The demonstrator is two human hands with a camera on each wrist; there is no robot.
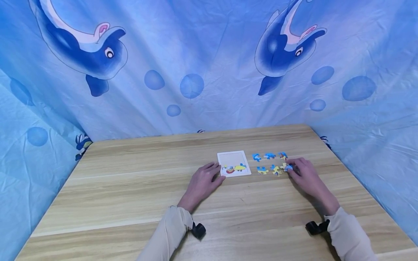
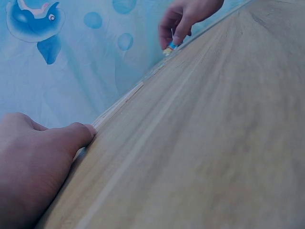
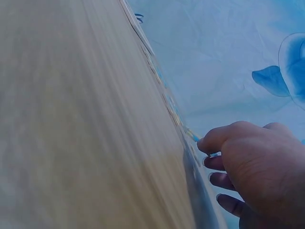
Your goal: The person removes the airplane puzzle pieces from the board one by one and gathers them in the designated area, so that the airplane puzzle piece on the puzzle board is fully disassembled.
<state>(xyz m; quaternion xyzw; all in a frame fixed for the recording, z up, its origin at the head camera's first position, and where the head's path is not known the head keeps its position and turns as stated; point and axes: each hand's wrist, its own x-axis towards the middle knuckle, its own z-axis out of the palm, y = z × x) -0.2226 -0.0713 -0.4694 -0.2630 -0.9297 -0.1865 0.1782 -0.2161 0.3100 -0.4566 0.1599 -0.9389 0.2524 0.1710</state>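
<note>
In the head view a white-bordered puzzle board (image 1: 234,153) lies on the table, with a few joined pieces of a colourful picture along its lower part. My left hand (image 1: 205,181) rests at the board's left side, fingertips at the left edge and thumb by the near left corner. To the right, my right hand (image 1: 307,177) pinches a blue and yellow puzzle piece (image 1: 286,167) between thumb and fingers. The left wrist view shows this puzzle piece (image 2: 170,47) tipped up from the tabletop.
Several loose puzzle pieces (image 1: 269,156) lie in two rows between the board and my right hand. The wooden table (image 1: 130,188) ends at a blue dolphin-print curtain (image 1: 215,72) behind it. Dark wrist-worn cameras (image 1: 197,231) sit at both sleeves.
</note>
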